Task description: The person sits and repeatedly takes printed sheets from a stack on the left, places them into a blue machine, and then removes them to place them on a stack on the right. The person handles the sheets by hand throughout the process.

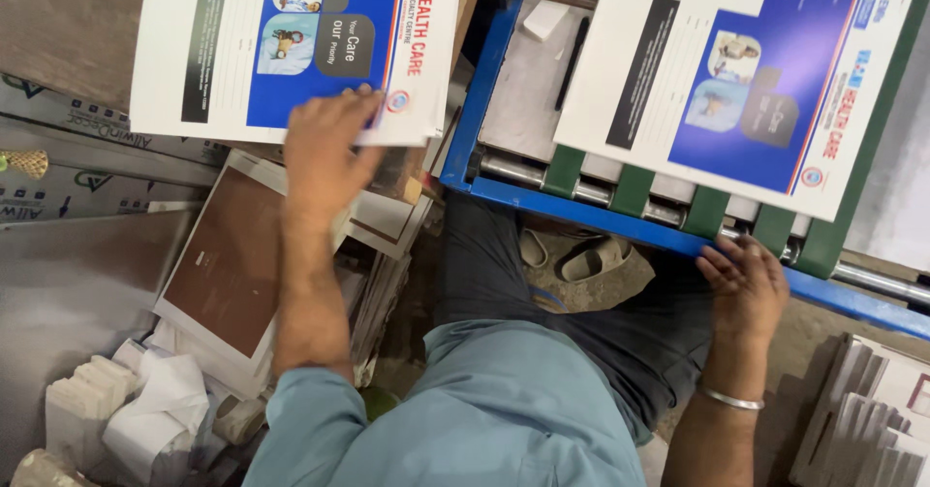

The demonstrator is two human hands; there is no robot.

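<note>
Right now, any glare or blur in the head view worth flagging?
Head view: soft sheen on the right printed sheet, washing its blue panel pale; left printed sheet evenly lit; left hand and right hand fairly sharp; floor beneath the blue frame is dim.

Blue frame (581, 218) & rollers (601, 188) block fwd; floor gap (581, 283) btwn legs free.

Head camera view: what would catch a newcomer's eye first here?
Two big blue-and-white printed sheets stand out. One lies upper left on a stack, with the left hand resting flat on its lower edge. The other sits upper right on the green belts of a blue-framed machine, whose front rail the right hand touches.
</note>
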